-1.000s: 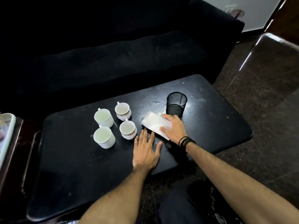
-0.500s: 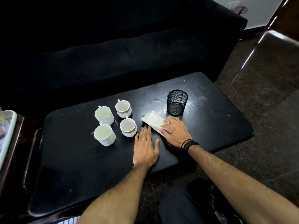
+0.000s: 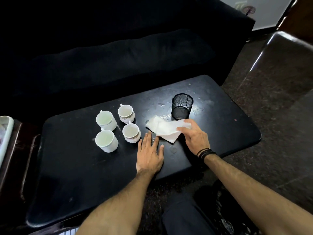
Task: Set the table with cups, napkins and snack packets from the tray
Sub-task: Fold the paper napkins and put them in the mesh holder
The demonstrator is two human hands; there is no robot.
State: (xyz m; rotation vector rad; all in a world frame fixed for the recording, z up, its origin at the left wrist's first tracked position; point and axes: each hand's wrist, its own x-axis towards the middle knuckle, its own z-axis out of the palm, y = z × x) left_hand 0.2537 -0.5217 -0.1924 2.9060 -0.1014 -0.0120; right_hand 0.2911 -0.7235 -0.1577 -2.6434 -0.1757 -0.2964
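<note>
So the white napkin (image 3: 166,130) is lying partly unfolded on the black bench (image 3: 71,175), right in front of the black mesh cup (image 3: 182,106), and its right end is lifted a bit off the surface. The right hand (image 3: 194,137) has that end pinched, fingers curled over the top edge and thumb underneath as far as I can tell. The left hand (image 3: 149,154) is flat on the bench, palm down, fingers straight and close together, with the fingertips right at the napkin's near-left edge, touching or just about. Hands are side by side but not touching each other. Just left of the napkin there's a cluster of four cups, all upright: two patterned ones, the near patterned cup (image 3: 131,133) just beside the left fingertips and the far patterned cup (image 3: 126,114) behind it, then two plain white ones further left, the far plain cup (image 3: 106,120) and the near plain cup (image 3: 106,140). Bench top has some wet spots and ring marks around the mesh cup. Way off at the left edge you can see a corner of the pale tray (image 3: 6,133), with stuff in it I can't make out. A dark sofa (image 3: 118,56) sits behind the bench. Black bands (image 3: 205,152) on the right wrist.
</note>
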